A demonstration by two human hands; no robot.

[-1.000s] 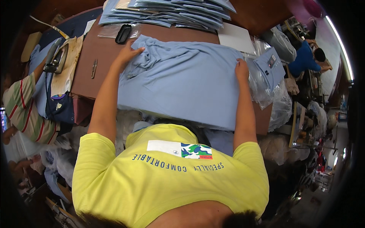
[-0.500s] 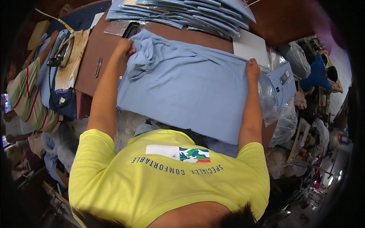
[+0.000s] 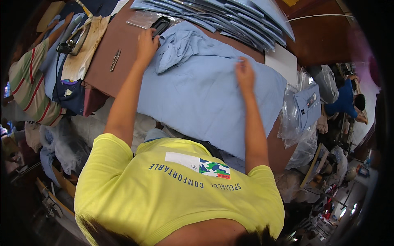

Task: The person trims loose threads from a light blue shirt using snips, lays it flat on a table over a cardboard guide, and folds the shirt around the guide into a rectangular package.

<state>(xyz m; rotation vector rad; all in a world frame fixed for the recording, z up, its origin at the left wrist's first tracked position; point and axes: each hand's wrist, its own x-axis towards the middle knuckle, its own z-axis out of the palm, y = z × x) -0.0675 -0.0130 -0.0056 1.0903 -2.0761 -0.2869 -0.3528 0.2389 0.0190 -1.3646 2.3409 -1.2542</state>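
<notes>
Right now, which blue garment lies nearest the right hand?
The spread light-blue cloth garment, directly beneath; the folded blue stack and folded blue piece at right lie farther.

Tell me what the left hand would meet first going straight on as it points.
Probably the small black tray, just beyond the left hand; depth is unclear, so they may already touch.

Soft, matt cloth, rumpled at one end and smoother elsewhere, makes up the blue garment (image 3: 205, 94) on a dull-surfaced table (image 3: 98, 76). Glossy clear plastic covers the stacked packets (image 3: 230, 20) and forms the crinkled bag (image 3: 304, 153); the snips (image 3: 115, 60) look metal, the shiny black case (image 3: 160, 25) plastic, the smooth white sheet (image 3: 282, 63) paper or card.
</notes>
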